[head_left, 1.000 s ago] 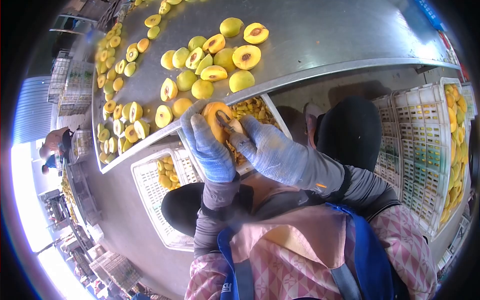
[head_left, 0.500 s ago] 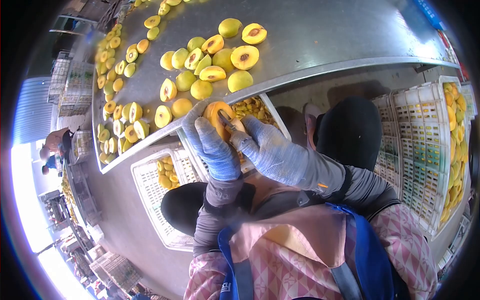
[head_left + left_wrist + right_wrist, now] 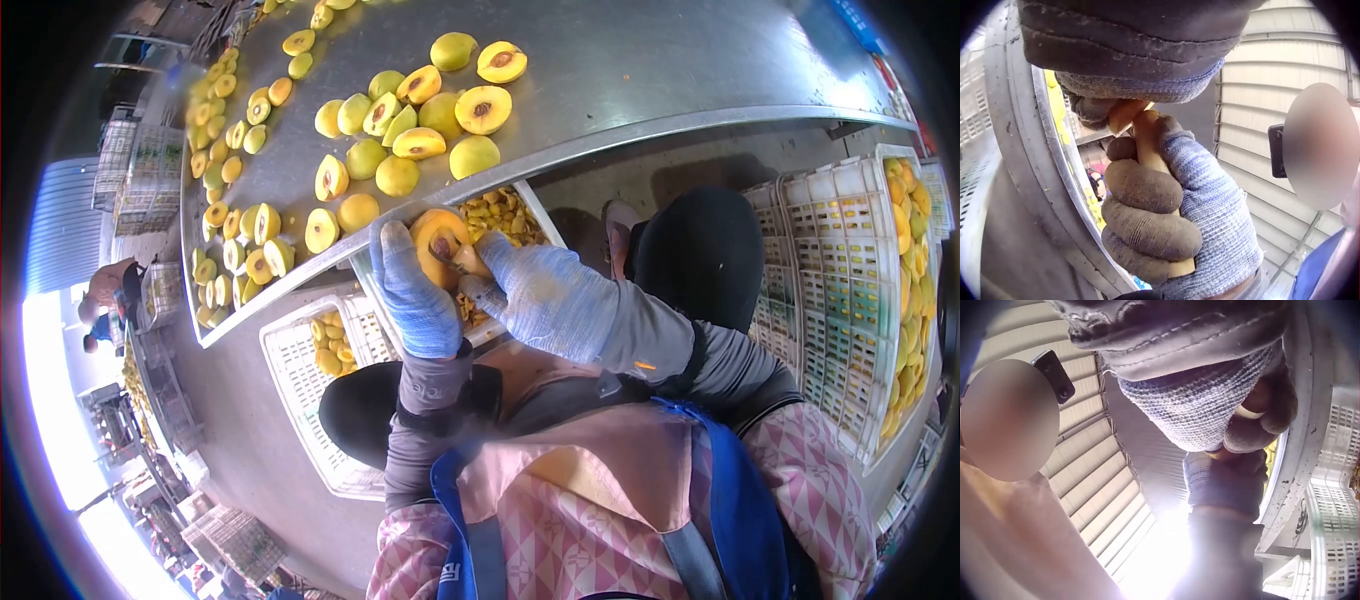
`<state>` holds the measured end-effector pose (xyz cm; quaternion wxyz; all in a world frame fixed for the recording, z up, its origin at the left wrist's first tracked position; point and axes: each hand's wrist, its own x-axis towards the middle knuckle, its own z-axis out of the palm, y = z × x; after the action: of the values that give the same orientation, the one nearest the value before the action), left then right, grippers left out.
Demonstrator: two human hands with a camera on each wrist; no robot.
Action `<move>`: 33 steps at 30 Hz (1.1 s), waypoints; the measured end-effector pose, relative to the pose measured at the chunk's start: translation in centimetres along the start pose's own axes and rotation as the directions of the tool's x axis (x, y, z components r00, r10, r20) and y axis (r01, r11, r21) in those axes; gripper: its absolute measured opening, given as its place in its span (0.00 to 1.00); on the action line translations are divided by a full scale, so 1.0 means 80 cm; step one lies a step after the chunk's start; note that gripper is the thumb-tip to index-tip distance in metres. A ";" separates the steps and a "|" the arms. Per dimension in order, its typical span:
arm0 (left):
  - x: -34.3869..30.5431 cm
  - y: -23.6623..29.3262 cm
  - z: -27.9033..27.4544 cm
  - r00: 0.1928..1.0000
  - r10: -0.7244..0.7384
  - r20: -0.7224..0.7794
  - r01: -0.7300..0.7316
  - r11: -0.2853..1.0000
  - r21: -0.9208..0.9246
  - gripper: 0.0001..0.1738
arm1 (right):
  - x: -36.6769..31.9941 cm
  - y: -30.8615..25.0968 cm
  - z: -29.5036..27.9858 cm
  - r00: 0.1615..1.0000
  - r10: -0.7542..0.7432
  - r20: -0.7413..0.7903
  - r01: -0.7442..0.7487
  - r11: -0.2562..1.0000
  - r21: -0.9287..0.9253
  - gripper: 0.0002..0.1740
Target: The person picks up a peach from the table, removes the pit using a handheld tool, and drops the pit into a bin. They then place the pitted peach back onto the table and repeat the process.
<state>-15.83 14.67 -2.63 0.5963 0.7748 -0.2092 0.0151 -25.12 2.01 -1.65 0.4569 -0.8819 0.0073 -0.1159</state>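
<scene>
Left hand (image 3: 415,300) curled round a halved peach (image 3: 428,232), cut face up, held just off the edge of the steel surface (image 3: 640,60); right hand (image 3: 540,295) fisted tight on a wooden-handled tool (image 3: 1147,144), its tip at the stone cavity; blade shape not discernible.

My judgement: the fruit is light, soft, wet at the cut and slippery; it bruises under pressure, so cup it by the skin side.

Around: loose peach halves (image 3: 483,108) crowd the surface; scrap tray (image 3: 505,212) directly beneath the hands; white crate (image 3: 300,370) lower left; stacked crates (image 3: 850,260) at right, well apart.
</scene>
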 end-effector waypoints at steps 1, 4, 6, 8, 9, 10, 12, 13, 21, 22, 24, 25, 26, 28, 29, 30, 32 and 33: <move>0.000 -0.005 -0.003 0.994 0.086 0.067 -0.097 0.978 0.184 0.12 | 0.000 0.000 0.000 1.000 -0.024 0.000 0.024 1.000 -0.018 0.17; -0.002 -0.025 -0.006 0.971 0.232 0.057 -0.239 0.949 0.205 0.13 | -0.004 0.001 -0.001 0.999 -0.037 0.025 0.039 0.997 -0.065 0.17; 0.000 -0.013 -0.014 0.990 0.085 0.111 -0.099 0.987 0.129 0.12 | -0.004 0.002 -0.001 0.997 -0.030 0.065 0.034 0.997 -0.065 0.18; 0.000 -0.010 -0.015 0.982 -0.059 0.178 0.049 0.997 0.058 0.11 | -0.003 0.005 0.000 0.995 -0.021 0.102 0.028 0.997 -0.067 0.18; -0.001 -0.014 -0.013 0.989 -0.065 0.133 0.069 0.997 -0.025 0.11 | -0.003 0.009 0.003 0.994 -0.044 0.101 0.047 0.999 -0.028 0.19; -0.001 -0.016 -0.011 0.993 -0.075 0.088 0.085 0.990 -0.108 0.12 | -0.003 0.011 0.005 0.993 -0.066 0.099 0.065 0.998 0.011 0.20; 0.000 -0.005 -0.010 0.981 -0.171 0.094 0.188 0.956 -0.226 0.13 | -0.003 0.013 0.008 0.993 -0.101 0.067 0.099 0.994 0.038 0.21; 0.002 0.002 -0.010 0.959 -0.261 0.109 0.282 0.897 -0.340 0.16 | -0.003 0.013 0.009 0.990 -0.138 0.033 0.136 0.989 0.061 0.22; 0.008 0.017 -0.007 0.930 -0.345 0.124 0.366 0.894 -0.257 0.24 | -0.002 0.011 0.011 0.992 -0.002 0.128 -0.030 0.969 0.245 0.22; 0.007 0.019 -0.007 0.941 -0.326 0.091 0.338 0.916 -0.216 0.26 | -0.003 0.014 0.018 0.997 -0.016 0.070 -0.015 0.908 0.419 0.21; 0.003 0.007 -0.009 0.991 -0.099 0.087 0.105 0.993 -0.058 0.20 | -0.003 0.023 0.025 0.979 -0.202 -0.034 0.203 0.936 0.288 0.19; 0.002 0.001 -0.010 0.984 0.131 0.120 -0.143 0.985 0.096 0.16 | -0.002 0.025 0.025 0.914 -0.391 -0.109 0.404 0.906 0.131 0.17; 0.002 -0.004 -0.014 0.984 0.131 0.121 -0.143 0.985 0.096 0.16 | -0.004 0.025 0.020 0.914 -0.391 -0.109 0.403 0.906 0.130 0.17; 0.005 -0.011 -0.023 0.947 0.247 0.207 -0.287 0.939 0.191 0.21 | 0.003 0.000 -0.015 0.866 0.138 0.481 -0.445 0.653 0.613 0.15; 0.005 -0.012 -0.025 0.947 0.245 0.207 -0.285 0.939 0.191 0.21 | 0.006 -0.006 -0.023 0.865 0.138 0.482 -0.446 0.652 0.614 0.15; 0.005 -0.013 -0.025 0.990 -0.036 0.133 0.038 0.999 -0.015 0.22 | 0.008 -0.011 -0.029 0.754 0.228 0.615 -0.641 0.460 0.615 0.15; 0.005 -0.012 -0.023 0.938 -0.325 0.122 0.345 0.909 -0.234 0.24 | 0.007 -0.008 -0.024 0.613 0.276 0.741 -0.790 0.237 0.565 0.16; 0.004 -0.008 -0.019 0.989 -0.073 0.129 0.079 0.996 -0.042 0.17 | 0.001 -0.001 -0.008 0.845 0.189 0.499 -0.504 0.594 0.627 0.16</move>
<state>-14.95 16.15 -2.71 0.5998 0.7674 -0.2178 -0.0621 -25.17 1.52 -1.25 0.7791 -0.6049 0.0460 0.1583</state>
